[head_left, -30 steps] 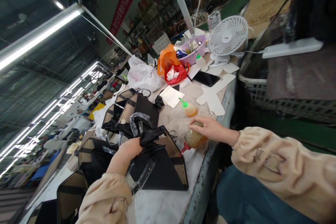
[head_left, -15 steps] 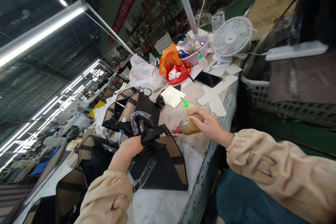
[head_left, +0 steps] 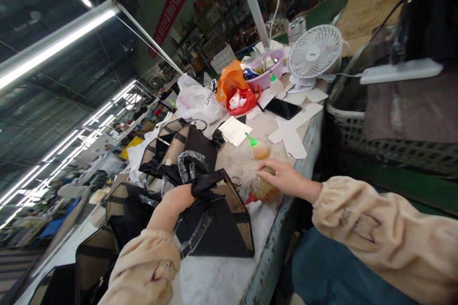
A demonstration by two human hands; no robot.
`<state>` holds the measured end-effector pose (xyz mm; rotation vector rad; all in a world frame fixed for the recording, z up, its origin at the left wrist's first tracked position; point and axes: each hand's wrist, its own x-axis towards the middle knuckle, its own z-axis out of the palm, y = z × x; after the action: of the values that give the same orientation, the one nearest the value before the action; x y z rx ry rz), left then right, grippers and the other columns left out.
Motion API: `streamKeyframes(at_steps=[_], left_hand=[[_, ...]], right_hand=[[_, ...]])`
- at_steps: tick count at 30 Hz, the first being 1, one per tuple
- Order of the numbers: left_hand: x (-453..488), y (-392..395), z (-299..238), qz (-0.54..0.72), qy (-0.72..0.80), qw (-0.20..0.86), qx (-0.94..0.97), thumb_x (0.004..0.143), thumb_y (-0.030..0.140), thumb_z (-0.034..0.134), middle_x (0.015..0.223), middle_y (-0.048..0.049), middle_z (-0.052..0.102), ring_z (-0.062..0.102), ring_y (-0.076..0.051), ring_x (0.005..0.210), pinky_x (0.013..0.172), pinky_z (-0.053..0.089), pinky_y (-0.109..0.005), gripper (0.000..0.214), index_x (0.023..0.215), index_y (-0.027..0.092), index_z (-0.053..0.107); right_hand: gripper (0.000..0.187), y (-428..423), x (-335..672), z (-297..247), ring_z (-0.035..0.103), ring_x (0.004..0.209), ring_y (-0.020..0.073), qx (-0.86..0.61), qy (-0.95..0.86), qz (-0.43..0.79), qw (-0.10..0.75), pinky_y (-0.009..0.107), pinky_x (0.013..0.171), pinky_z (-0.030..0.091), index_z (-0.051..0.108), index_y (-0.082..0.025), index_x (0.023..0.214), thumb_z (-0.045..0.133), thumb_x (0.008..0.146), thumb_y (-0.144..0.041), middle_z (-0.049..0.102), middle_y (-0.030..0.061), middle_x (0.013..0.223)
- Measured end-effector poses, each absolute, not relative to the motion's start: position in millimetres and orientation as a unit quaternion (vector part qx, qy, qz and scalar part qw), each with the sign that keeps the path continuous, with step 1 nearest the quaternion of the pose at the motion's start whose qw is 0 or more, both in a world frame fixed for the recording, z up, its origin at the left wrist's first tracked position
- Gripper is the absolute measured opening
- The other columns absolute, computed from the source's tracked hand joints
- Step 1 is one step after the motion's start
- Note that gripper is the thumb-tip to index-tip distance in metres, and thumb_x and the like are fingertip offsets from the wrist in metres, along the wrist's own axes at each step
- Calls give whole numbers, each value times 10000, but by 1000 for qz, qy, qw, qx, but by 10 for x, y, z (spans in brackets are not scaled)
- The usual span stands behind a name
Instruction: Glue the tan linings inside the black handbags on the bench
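Observation:
My right hand (head_left: 284, 179) is closed around a squeeze bottle (head_left: 263, 188) of yellowish glue, tilted with its red nozzle pointing down at the tan inner edge of a black handbag (head_left: 218, 226). The nozzle tip is at or very near that edge; contact is hard to tell. My left hand (head_left: 179, 200) is closed on the bag's black lining cloth (head_left: 207, 183), with its fingertips partly hidden by the folds. Clear plastic wraps the bag's handle (head_left: 198, 236). Beyond the right hand a second squeeze bottle (head_left: 259, 148) with a green nozzle stands on the table.
More black bags (head_left: 195, 145) stand behind and to the left. Farther back are a notepad (head_left: 236, 131), a phone (head_left: 283, 108), white card pieces (head_left: 291, 133), plastic bags (head_left: 200, 100), a purple basin (head_left: 266, 74) and a white fan (head_left: 315, 52). The table's edge (head_left: 266, 259) runs along the right.
My right hand has brought the glue bottle down and nearer to me, its nozzle passing along the bag's inner edge. The green-nozzled bottle is less covered. My left hand stays almost still.

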<state>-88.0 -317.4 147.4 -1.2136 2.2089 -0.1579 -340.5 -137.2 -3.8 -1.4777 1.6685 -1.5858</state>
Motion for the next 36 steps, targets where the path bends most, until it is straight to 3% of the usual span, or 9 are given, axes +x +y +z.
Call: streamKeyframes(at_steps=[7,13,15,20,25,29,36], left_hand=[[-924,-3064,1527,-55,826,298,-475,842,392,498,1137,-224,692,643,-384,1064,860,495,-459,425,1136,140,674],[-951,-2936,1592,-55,819,282,-497,840,359,539,1177,-226,675,633,-372,1083,881,496,-453,427,1177,123,654],[-953,-2901,1618,-58,817,281,-500,844,342,529,1182,-219,674,634,-371,1085,884,501,-455,415,1175,125,654],[-942,-2865,1646,-66,810,291,-505,852,348,505,1196,-186,677,635,-347,1106,904,508,-443,396,1169,164,655],[-953,-2882,1629,-69,810,297,-501,850,358,502,1216,-158,674,626,-336,1127,921,509,-438,395,1180,193,644],[-953,-2914,1594,-75,814,297,-493,859,349,482,1187,-174,682,642,-340,1094,904,519,-446,386,1155,164,648],[-944,-2965,1560,-77,812,301,-494,854,368,506,1138,-172,702,662,-319,1058,874,530,-404,356,1103,170,666]], right_hand=[[343,-1304,-3563,38,616,792,217,-506,559,-572,324,345,736,481,665,-202,878,572,854,-531,675,18,832],[467,-1276,-3606,84,623,683,215,-347,466,-651,488,308,568,479,600,-200,981,637,777,-618,665,63,852],[457,-1301,-3601,63,623,708,225,-340,492,-664,448,325,600,487,602,-208,964,633,773,-622,666,59,857],[388,-1357,-3542,2,605,783,263,-411,631,-608,251,391,727,476,639,-219,914,561,811,-586,660,44,816],[349,-1396,-3446,29,616,861,266,-444,625,-614,187,410,820,483,631,-212,947,503,854,-523,677,64,928],[325,-1424,-3409,14,616,899,266,-470,639,-585,170,421,870,475,628,-206,919,499,844,-494,677,74,942],[333,-1304,-3416,-9,619,822,251,-514,634,-534,222,395,803,471,650,-208,869,511,818,-506,677,46,848]])
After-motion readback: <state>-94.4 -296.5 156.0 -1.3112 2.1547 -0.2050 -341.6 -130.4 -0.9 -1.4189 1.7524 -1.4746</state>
